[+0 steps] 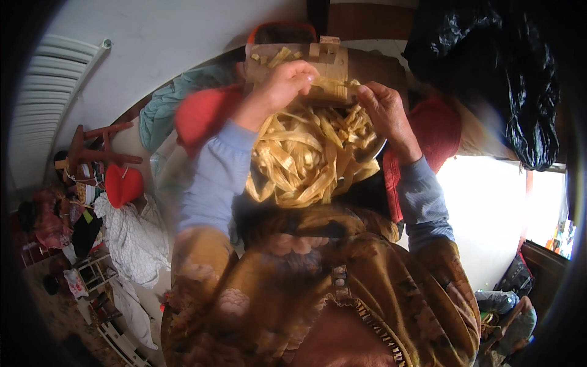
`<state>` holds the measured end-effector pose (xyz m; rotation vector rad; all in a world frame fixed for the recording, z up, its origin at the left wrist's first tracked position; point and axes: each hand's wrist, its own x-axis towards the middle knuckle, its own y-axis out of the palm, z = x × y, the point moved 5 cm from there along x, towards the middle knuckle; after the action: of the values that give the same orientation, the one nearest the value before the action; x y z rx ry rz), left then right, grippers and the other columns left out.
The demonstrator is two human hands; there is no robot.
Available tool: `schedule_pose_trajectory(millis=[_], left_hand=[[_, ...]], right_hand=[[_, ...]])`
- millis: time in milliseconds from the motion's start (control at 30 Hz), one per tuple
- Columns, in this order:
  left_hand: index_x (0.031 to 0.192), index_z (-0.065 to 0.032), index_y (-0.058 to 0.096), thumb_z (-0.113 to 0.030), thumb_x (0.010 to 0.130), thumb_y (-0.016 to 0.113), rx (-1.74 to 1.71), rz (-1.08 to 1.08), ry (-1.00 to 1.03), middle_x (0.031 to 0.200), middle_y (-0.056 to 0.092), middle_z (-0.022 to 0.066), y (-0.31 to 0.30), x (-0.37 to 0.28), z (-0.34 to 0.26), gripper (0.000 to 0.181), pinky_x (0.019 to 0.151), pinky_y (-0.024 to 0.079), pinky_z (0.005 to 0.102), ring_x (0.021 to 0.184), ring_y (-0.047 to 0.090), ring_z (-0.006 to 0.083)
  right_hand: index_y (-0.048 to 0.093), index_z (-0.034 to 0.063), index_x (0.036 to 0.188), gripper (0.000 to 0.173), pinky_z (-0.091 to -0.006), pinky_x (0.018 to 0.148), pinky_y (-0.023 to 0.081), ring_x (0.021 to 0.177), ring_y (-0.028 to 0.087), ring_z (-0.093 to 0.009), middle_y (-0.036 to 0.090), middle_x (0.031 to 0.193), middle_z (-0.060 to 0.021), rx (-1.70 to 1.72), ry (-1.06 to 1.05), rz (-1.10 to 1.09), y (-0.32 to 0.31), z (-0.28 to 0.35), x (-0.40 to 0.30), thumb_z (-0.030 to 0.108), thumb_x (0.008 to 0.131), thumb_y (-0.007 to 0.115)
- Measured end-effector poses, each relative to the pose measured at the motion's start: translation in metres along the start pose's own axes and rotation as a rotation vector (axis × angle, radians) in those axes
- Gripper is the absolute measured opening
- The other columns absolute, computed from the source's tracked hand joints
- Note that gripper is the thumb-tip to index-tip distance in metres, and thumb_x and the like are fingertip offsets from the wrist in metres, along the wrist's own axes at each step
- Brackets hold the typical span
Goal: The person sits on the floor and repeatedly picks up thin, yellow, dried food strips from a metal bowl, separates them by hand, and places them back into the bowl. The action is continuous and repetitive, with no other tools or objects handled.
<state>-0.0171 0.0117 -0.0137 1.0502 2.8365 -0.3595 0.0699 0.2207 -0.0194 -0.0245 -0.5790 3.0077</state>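
Between my hands stretches a pale yellow strip of dried plant husk (331, 83). My left hand (290, 81) pinches one end of it between thumb and fingers. The other end, which looks knotted or folded, is gripped by my right hand (384, 102). Below them a heap of similar tan strips (298, 158) fills a bowl or basin whose pale rim (379, 149) shows only at the right. Just beyond the hands is a wooden board with blocks (337, 69) fixed to it, and short cut pieces (279, 57) lie on its left part.
A black plastic bag (481, 69) hangs at the upper right. Red cloth (435, 121) is beside my right arm, and a red rounded thing (206, 112) beside my left. A white radiator (55, 87) is on the left wall, with a small reddish wooden stool (103, 144) below it.
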Motion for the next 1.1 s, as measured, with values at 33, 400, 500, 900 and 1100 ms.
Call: schedule_pose_trajectory(millis=[33,400,500,900,1100], left_hand=[[0.111,-0.007,0.062,-0.019,0.099,0.054,-0.002,-0.025,-0.019,0.078,0.056,-0.0041,-0.003,0.006,0.002,0.018,0.05,0.031,0.0165,0.059,0.04,0.0006],[0.091,-0.0055,0.058,-0.013,0.093,0.055,0.294,-0.212,0.127,0.071,0.056,-0.0007,-0.012,0.044,0.044,0.009,0.053,0.037,0.0248,0.062,0.049,0.0081],[0.091,-0.0043,0.057,-0.01,0.091,0.057,0.367,-0.238,0.053,0.072,0.056,0.0007,-0.024,0.043,0.051,0.006,0.057,0.041,0.0265,0.064,0.051,0.0096],[0.123,-0.005,0.055,-0.012,0.097,0.057,-0.385,0.178,-0.127,0.085,0.06,-0.0019,0.099,-0.055,-0.019,0.027,0.052,0.045,0.0184,0.064,0.054,0.0047],[0.108,0.001,0.062,-0.015,0.101,0.05,0.15,0.334,-0.034,0.07,0.055,-0.0003,0.048,-0.074,-0.04,0.021,0.054,0.042,0.0256,0.06,0.048,0.0076]], right_hand=[[0.062,0.0006,0.084,0.031,-0.0239,0.061,0.042,0.067,0.047,-0.006,0.054,0.071,0.0036,-0.038,-0.006,-0.019,0.001,-0.004,0.007,0.025,0.102,0.057],[0.068,0.0028,0.091,0.021,-0.0372,0.065,0.049,0.067,0.062,-0.031,0.067,0.077,-0.0125,-0.602,-0.239,0.001,0.01,-0.018,0.024,0.024,0.091,0.064],[0.072,0.0086,0.099,0.023,-0.0406,0.076,0.049,0.084,0.064,-0.034,0.07,0.094,-0.0126,-0.699,-0.155,-0.002,-0.009,-0.018,0.006,0.028,0.087,0.068],[0.063,0.0026,0.088,0.015,-0.034,0.053,0.047,0.059,0.064,-0.021,0.063,0.066,-0.0122,-0.307,-0.226,-0.287,0.016,0.044,-0.05,0.016,0.096,0.064],[0.069,-0.0035,0.09,0.017,-0.0306,0.061,0.055,0.071,0.067,-0.016,0.069,0.075,-0.0112,-0.419,-0.264,0.237,0.014,0.023,-0.081,0.011,0.097,0.061]])
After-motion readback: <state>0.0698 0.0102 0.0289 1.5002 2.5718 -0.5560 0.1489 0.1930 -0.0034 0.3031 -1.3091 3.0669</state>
